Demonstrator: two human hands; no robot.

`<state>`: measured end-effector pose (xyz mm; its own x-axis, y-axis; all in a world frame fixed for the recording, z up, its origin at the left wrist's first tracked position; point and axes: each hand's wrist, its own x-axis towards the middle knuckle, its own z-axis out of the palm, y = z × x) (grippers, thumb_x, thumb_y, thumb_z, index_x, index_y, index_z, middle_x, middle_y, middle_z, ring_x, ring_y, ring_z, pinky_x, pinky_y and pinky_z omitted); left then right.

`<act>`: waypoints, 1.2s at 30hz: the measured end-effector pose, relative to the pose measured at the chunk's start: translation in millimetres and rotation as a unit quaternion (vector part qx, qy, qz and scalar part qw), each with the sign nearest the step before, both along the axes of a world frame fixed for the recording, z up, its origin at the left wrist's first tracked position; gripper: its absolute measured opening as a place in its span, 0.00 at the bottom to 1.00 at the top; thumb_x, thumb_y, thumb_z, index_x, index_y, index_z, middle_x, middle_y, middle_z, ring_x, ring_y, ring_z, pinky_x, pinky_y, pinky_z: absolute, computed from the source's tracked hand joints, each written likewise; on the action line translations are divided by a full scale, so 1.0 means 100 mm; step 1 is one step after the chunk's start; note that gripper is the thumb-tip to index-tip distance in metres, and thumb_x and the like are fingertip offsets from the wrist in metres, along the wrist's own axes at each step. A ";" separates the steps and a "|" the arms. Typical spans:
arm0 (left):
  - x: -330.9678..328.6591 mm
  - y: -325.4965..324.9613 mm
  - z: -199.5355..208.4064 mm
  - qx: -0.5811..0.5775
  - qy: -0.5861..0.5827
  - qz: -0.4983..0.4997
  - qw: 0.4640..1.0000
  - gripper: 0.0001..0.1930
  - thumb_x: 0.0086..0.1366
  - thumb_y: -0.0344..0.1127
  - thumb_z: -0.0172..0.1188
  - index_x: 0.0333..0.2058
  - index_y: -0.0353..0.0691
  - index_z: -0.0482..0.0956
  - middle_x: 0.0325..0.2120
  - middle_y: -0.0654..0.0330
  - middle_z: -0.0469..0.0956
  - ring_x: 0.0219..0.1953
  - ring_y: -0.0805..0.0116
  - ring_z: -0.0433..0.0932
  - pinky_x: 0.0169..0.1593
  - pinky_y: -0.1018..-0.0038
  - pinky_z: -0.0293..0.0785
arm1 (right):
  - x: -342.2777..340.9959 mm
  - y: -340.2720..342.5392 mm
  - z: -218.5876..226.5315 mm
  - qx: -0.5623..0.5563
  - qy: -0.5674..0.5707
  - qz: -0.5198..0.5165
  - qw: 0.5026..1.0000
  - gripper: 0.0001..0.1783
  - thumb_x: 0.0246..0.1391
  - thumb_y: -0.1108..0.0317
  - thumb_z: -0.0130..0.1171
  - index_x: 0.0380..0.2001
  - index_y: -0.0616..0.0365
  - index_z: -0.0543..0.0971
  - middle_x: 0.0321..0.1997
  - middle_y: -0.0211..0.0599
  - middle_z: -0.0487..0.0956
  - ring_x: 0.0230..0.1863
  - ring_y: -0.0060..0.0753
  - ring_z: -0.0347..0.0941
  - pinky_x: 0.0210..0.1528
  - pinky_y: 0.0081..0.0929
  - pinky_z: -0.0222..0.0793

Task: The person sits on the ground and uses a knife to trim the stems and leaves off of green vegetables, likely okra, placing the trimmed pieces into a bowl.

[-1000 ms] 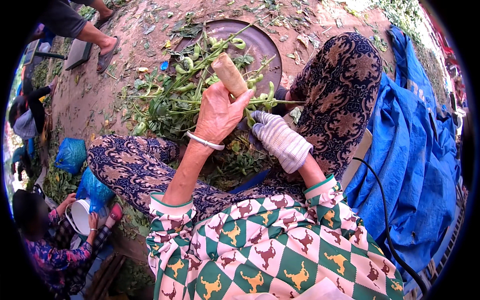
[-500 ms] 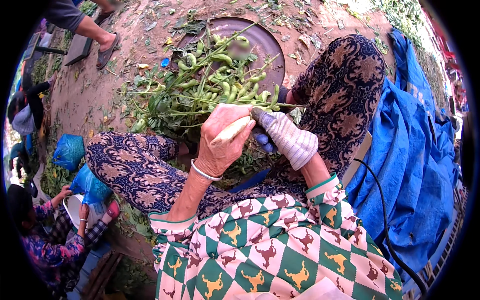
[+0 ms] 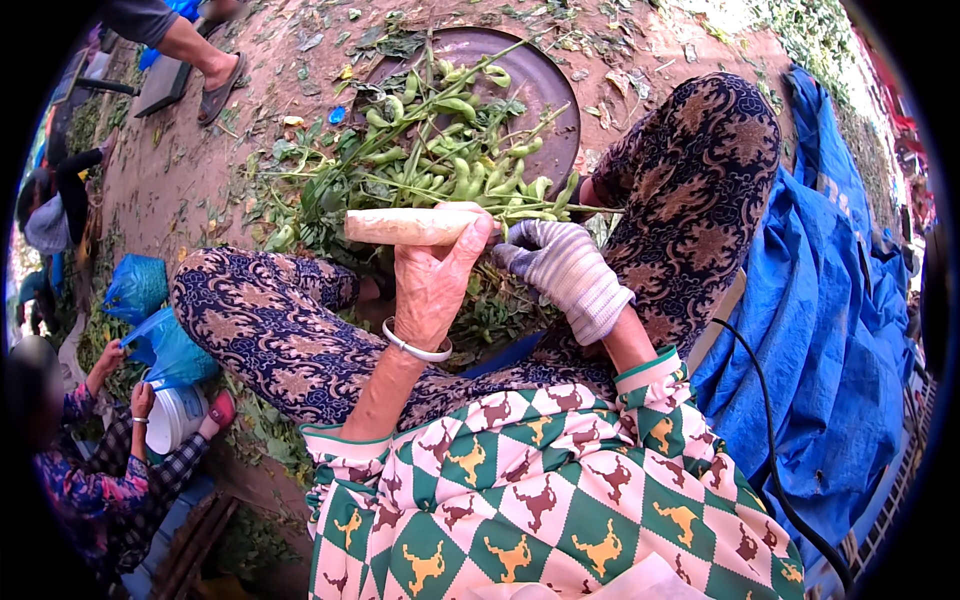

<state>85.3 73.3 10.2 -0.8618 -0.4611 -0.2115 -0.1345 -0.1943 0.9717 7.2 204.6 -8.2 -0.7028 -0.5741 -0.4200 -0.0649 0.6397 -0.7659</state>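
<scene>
My left hand is closed round a pale wooden handle, which lies almost level and points left. Whatever the handle's right end joins is hidden between my hands. My right hand, in a striped, dark-tipped glove, has its fingers curled in beside that end; a bit of green shows there, but what they grip is unclear. Just beyond both hands, bean plants with plump green pods lie heaped. Part of the heap rests on a round brown tray on the ground.
My bent knees frame the work spot. A blue tarpaulin lies bunched at right, with a black cable before it. At lower left a person holds a blue bag over a white bucket. A sandalled foot stands far left.
The handle has swung from a slant to nearly level, its free end now farther left. My right hand has turned, so its thumb and blue fingertips show less. The person at left has lifted the bag.
</scene>
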 end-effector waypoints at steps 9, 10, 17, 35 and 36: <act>-0.01 0.09 -0.14 -0.119 0.019 0.006 0.993 0.05 0.58 0.29 0.59 0.31 0.34 0.76 0.25 0.65 0.76 0.27 0.78 0.73 0.33 0.82 0.69 | 0.08 -0.03 -0.06 0.043 0.097 0.020 0.994 0.15 0.47 0.56 0.59 0.25 0.59 0.77 0.22 0.48 0.76 0.26 0.48 0.74 0.30 0.38 0.68; 0.00 0.10 -0.15 -0.152 0.022 0.002 0.988 0.05 0.58 0.29 0.59 0.31 0.34 0.76 0.25 0.66 0.76 0.27 0.78 0.72 0.33 0.81 0.69 | 0.09 -0.04 -0.07 0.054 0.116 0.026 0.991 0.15 0.47 0.56 0.58 0.25 0.59 0.76 0.22 0.49 0.76 0.27 0.50 0.74 0.31 0.39 0.69; -0.02 0.10 -0.16 -0.365 0.043 -0.019 0.930 0.03 0.56 0.27 0.60 0.30 0.36 0.75 0.23 0.65 0.75 0.25 0.76 0.71 0.32 0.79 0.68 | 0.12 -0.05 -0.11 0.026 0.147 0.043 0.988 0.13 0.50 0.61 0.53 0.29 0.63 0.74 0.24 0.55 0.75 0.29 0.55 0.73 0.32 0.44 0.68; -0.38 -0.18 0.34 -0.008 0.168 0.033 0.985 0.04 0.59 0.27 0.57 0.32 0.32 0.76 0.27 0.63 0.77 0.30 0.79 0.74 0.35 0.84 0.69 | -0.25 -0.02 0.50 -0.288 -0.213 -0.063 0.932 0.20 0.60 0.54 0.45 0.42 0.61 0.73 0.22 0.20 0.68 0.22 0.12 0.60 0.23 0.12 0.57; -0.39 -0.17 0.34 -0.028 0.154 0.027 0.987 0.04 0.59 0.27 0.57 0.32 0.33 0.76 0.27 0.64 0.77 0.30 0.79 0.74 0.35 0.84 0.69 | -0.25 -0.04 0.51 -0.289 -0.174 -0.063 0.939 0.22 0.59 0.50 0.45 0.38 0.59 0.74 0.18 0.20 0.66 0.19 0.13 0.57 0.22 0.13 0.54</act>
<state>46.8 56.6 44.4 -0.8549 -0.5121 0.0830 0.1775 -0.1384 0.9743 -18.3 200.7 42.8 -0.6588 -0.6982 -0.2801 0.3020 0.0956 -0.9485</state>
